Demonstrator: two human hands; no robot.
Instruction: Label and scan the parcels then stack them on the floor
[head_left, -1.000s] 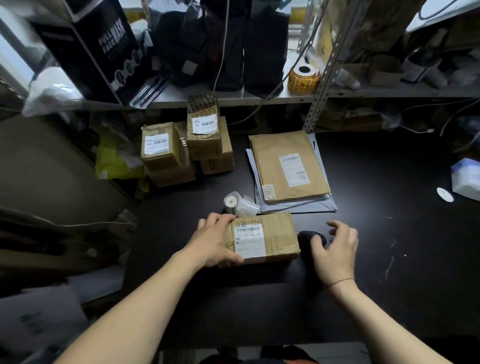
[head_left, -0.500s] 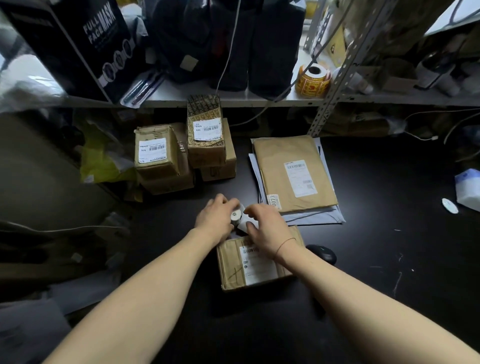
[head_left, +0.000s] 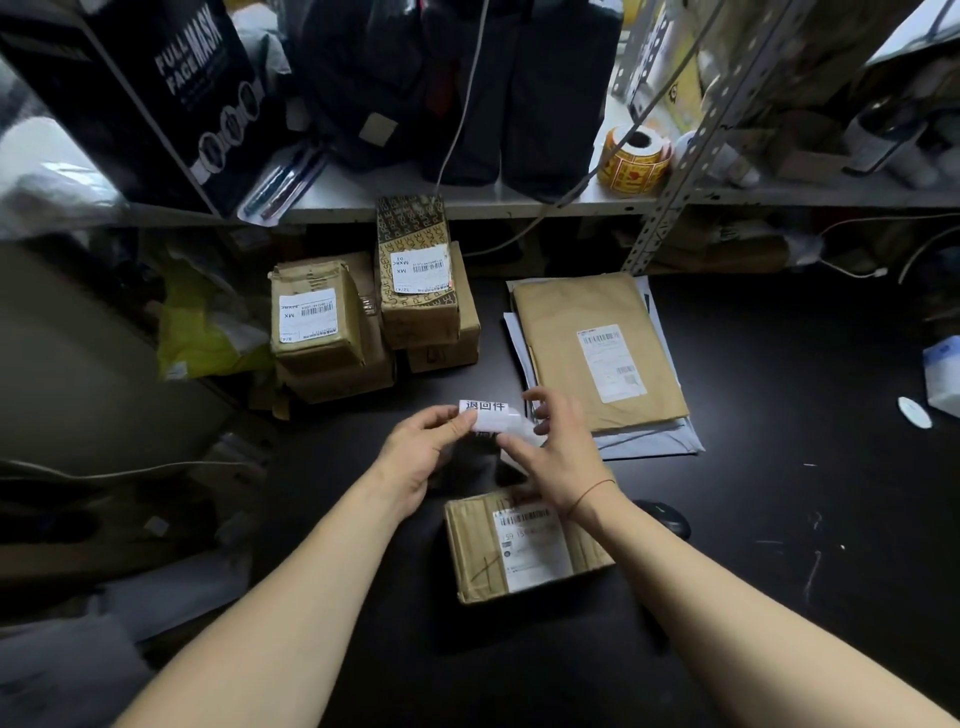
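Note:
A small brown cardboard parcel (head_left: 524, 545) with a white barcode label lies on the black table (head_left: 779, 493) just below my hands. My left hand (head_left: 421, 457) holds a small roll of white labels (head_left: 488, 415), its top label printed with black characters. My right hand (head_left: 556, 447) pinches the loose end of the label strip on the roll's right side. Both hands are raised above the table, beyond the parcel. A black scanner (head_left: 667, 517) lies to the right of the parcel, partly hidden by my right forearm.
Several labelled brown boxes (head_left: 363, 317) stand stacked at the table's back left. A flat brown envelope (head_left: 597, 348) lies on grey mailers at the back centre. A metal shelf (head_left: 467, 202) above holds black bags, a sticker roll (head_left: 634, 156) and a black mask box (head_left: 156, 93).
My left hand left the parcel and my right hand left the scanner. Both reached to the label roll behind the parcel, lifted it and now hold it with a label showing.

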